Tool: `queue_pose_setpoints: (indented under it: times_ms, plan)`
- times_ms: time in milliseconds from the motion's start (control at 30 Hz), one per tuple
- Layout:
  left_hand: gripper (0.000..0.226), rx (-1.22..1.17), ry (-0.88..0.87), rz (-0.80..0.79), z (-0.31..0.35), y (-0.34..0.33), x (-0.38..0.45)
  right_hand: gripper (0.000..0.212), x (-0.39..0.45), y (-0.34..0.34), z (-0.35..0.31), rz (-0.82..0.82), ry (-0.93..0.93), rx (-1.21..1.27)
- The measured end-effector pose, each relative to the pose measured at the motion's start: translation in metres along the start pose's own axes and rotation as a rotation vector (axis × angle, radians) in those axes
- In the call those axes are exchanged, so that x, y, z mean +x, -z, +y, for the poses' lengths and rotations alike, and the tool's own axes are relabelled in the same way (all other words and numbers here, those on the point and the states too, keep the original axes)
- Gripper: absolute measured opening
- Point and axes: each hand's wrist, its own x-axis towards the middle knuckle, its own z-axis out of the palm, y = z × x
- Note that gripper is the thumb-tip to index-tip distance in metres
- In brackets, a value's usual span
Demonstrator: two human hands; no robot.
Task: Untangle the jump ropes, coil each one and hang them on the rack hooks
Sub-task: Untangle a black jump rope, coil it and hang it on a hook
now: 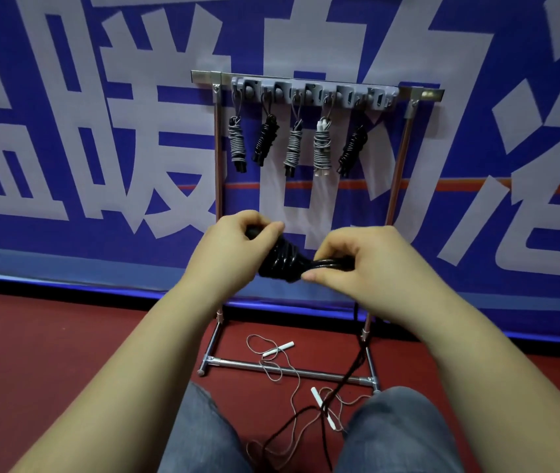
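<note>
Right now a black jump rope (280, 257) is held in front of the rack (309, 93), partly wound into a tight bundle. Fingers of the left hand (234, 244) curl round the bundle's upper end, while the right hand (357, 257) pinches the strands leading off it. Its loose tail (347, 377) trails to the floor, crossing a thin white-handled rope (282, 356) lying there. Five coiled ropes (294, 145) already hang from hooks. Coiling looks underway; next calls for winding in the tail, then hooking it.
</note>
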Motion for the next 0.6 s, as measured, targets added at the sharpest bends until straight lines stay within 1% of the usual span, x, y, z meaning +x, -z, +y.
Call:
queue_pose_setpoints:
  times_ms: [67, 100, 167, 233, 367, 433, 533, 600]
  plan:
    - [0.02, 0.012, -0.043, -0.136, 0.003, 0.003, -0.002, 0.024, 0.004, 0.003, 0.004, -0.012, -0.016, 0.035]
    - [0.019, -0.006, -0.058, -0.205, 0.005, 0.004, -0.003, 0.03, 0.006, 0.004, 0.006, -0.055, -0.037, 0.049]
    - [0.02, -0.086, -0.054, -0.304, 0.005, 0.006, -0.007, 0.044, 0.01, 0.004, 0.011, -0.196, -0.079, 0.103]
    - [0.022, -0.193, -0.03, -0.359, 0.004, 0.007, -0.01, 0.056, 0.011, 0.003, 0.013, -0.319, -0.09, 0.19]
    - [0.022, -0.355, 0.01, -0.392, 0.002, 0.007, -0.014, 0.074, 0.011, -0.002, 0.015, -0.395, -0.091, 0.321]
    - [0.021, -0.421, 0.035, -0.386, 0.003, 0.008, -0.014, 0.07, 0.01, -0.004, 0.015, -0.418, -0.111, 0.424]
    - [0.021, -0.483, 0.036, -0.359, 0.003, 0.01, -0.013, 0.049, 0.007, -0.007, 0.01, -0.416, -0.166, 0.601]
    - [0.023, -0.6, 0.066, -0.337, 0.006, 0.01, -0.012, 0.042, 0.006, -0.011, 0.005, -0.394, -0.244, 0.937]
